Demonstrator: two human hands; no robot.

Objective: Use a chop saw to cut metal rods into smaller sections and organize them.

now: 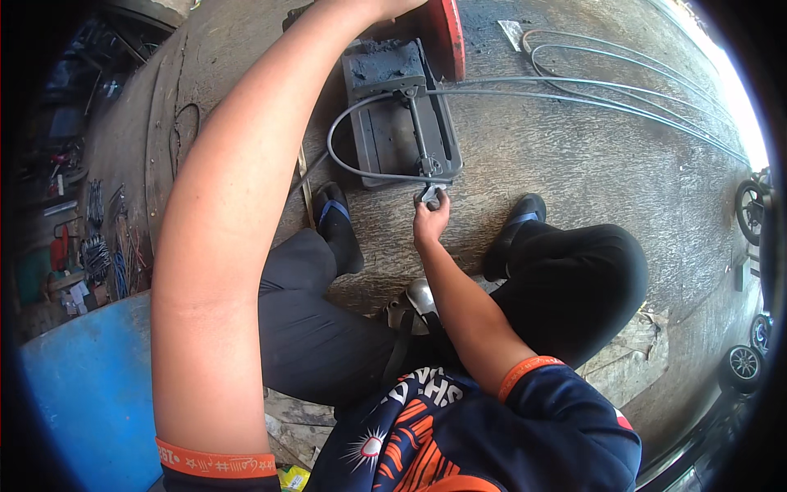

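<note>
A cut-off saw with a dark metal base (449, 148) and a red blade guard (451, 41) stands on the floor in front of me. My right hand (431, 215) is closed on the clamp's crank handle (430, 194) at the base's near end. From the handle, the clamp screw (418, 123) runs back to a dust-covered block (385, 67). A long grey rod (338, 131) bends in a loop across the base, passing just beyond my right fingers. My left hand (398, 5) reaches over the saw beside the guard; its fingers are cut off by the upper edge.
More lengths of the rod (590, 100) curve across the floor to the right. My sandalled feet are either side of the saw's near end. Wheels (744, 365) stand at the far right. Bundled wires and tools (97, 250) lie left, near a blue panel (90, 394).
</note>
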